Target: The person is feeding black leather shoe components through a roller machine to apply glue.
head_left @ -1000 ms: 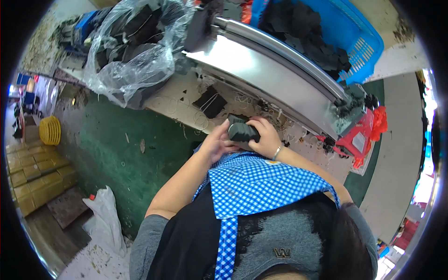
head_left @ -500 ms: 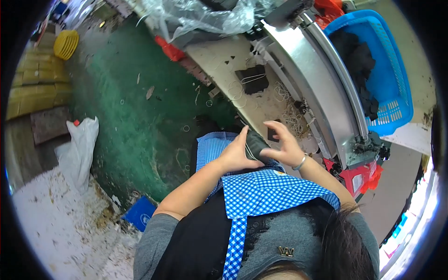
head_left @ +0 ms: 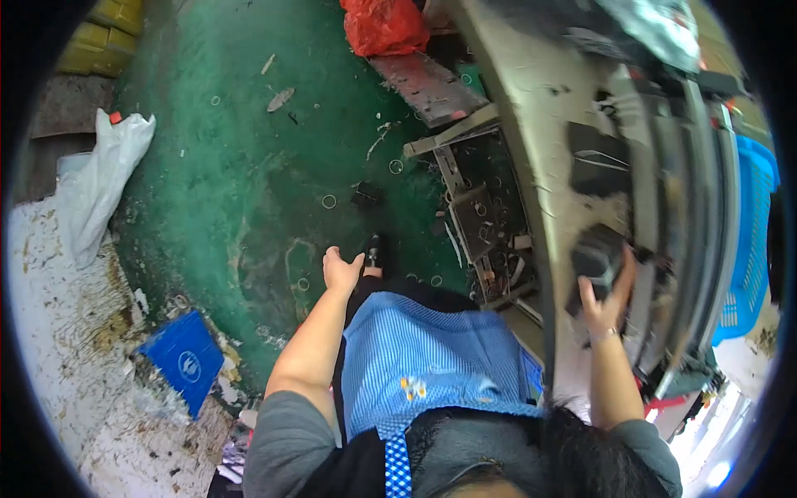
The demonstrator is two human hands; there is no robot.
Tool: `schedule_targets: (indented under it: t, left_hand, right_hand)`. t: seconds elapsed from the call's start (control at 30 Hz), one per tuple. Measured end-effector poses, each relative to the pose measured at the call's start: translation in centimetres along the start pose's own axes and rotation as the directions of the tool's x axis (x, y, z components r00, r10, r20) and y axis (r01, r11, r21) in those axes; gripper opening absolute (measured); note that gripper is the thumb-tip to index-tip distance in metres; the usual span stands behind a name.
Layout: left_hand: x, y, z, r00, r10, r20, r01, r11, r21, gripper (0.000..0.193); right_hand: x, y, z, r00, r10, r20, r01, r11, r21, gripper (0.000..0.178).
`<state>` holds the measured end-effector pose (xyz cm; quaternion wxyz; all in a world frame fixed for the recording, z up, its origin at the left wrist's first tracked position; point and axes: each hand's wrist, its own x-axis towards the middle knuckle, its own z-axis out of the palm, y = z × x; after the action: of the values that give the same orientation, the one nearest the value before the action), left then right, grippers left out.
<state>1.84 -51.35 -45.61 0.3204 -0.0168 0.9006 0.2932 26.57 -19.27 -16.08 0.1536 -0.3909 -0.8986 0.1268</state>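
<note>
My right hand (head_left: 606, 303) is over the worktable, its fingers and thumb around a stack of black pieces (head_left: 596, 249) with a pale band across it. Motion smears this stack, so its material is hard to make out. Just beyond it on the table lies another black bundle (head_left: 598, 173), wrapped with white elastic bands. My left hand (head_left: 340, 270) hangs over the floor at the left of my body. Its fingers are apart and it holds nothing.
A metal machine (head_left: 677, 224) runs along the table's right side, with a blue basket (head_left: 751, 241) beyond it. A drawer-like frame (head_left: 477, 216) sits under the table edge. On the green floor (head_left: 257, 166) lie scattered rings. A white sack (head_left: 108, 183) and blue box (head_left: 184, 361) stand left.
My hands were together at my lap around the banded black stack. Now my right hand has carried it right onto the table, and my left has moved away leftward. The view has shifted.
</note>
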Motion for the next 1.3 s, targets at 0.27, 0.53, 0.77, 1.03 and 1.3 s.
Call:
schedule_targets:
  t: [0.27, 0.53, 0.77, 1.03, 1.3]
  left_hand:
    - [19.2, -5.6, 16.3, 0.989, -0.113, 0.098, 0.063, 0.909, 0.413, 0.093]
    - [26.4, -5.7, 25.1, 0.994, 0.074, 0.075, -0.103, 0.830, 0.548, 0.100]
    - [21.3, -5.2, 20.4, 0.988, -0.156, -0.024, 0.157, 0.980, 0.119, 0.099]
    - [1.9, 3.6, 4.6, 0.937, 0.204, -0.284, -0.309, 0.863, -0.399, 0.075]
    - [-18.4, 27.9, -5.1, 0.148, 0.982, -0.113, -0.927, 0.098, -0.361, 0.076]
  right_hand:
    - [-8.3, 13.1, -7.7, 1.000, -0.003, -0.019, 0.003, 1.000, -0.012, 0.070]
    - [-6.4, 3.1, -0.4, 0.880, 0.239, 0.411, -0.434, 0.757, 0.488, 0.048]
    - [-8.1, 5.9, -5.4, 0.901, 0.291, 0.323, -0.398, 0.851, 0.342, 0.047]
    - [-4.0, -2.9, -3.2, 0.987, 0.132, 0.087, -0.147, 0.968, 0.202, 0.100]
    - [-10.3, -5.6, -13.5, 0.911, 0.355, 0.211, -0.410, 0.713, 0.569, 0.087]
